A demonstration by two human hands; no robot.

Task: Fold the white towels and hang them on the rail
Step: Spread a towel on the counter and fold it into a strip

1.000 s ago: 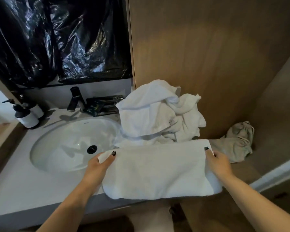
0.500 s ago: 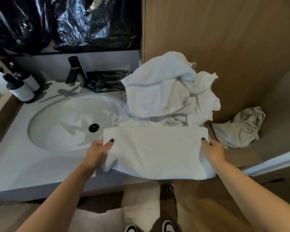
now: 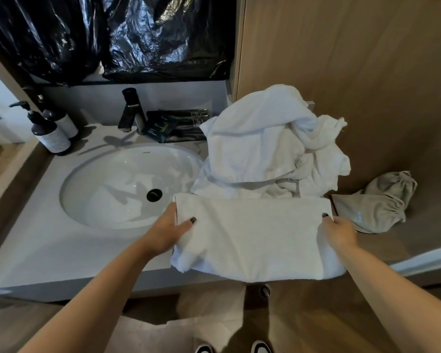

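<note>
A folded white towel [image 3: 252, 238] is lying on the front edge of the worktop [image 3: 49, 250], just right of the sink [image 3: 107, 189], with its near edge hanging a little over the front. The left hand [image 3: 167, 231] is pinching the towel's left end, thumb on top and fingers tucked underneath; its grip is clamped on the cloth. The right hand [image 3: 340, 231] is pinching the right end the same way, thumb showing on top near the far corner, its grip likewise clamped on the towel. Both thumbs are wearing dark nail polish.

Just behind the folded towel, touching its far edge, a heap of crumpled white towels [image 3: 270, 149] is piling up against the wooden wall panel [image 3: 354, 59]. A small grey tag is sticking out of the heap, but its writing is too small to read. To the right, a beige drawstring bag [image 3: 382, 202] is lying on a lower wooden ledge; it is carrying a pale printed mark that cannot be read.

At the back of the sink a black tap [image 3: 131, 110] is standing, with dark sachets [image 3: 176, 123] beside it bearing fine print too small to make out. Two dark pump bottles [image 3: 50, 131] with white labels are standing at the left corner; the label text is illegible. Black plastic sheeting [image 3: 112, 36] is covering the wall above. No rail is showing.
</note>
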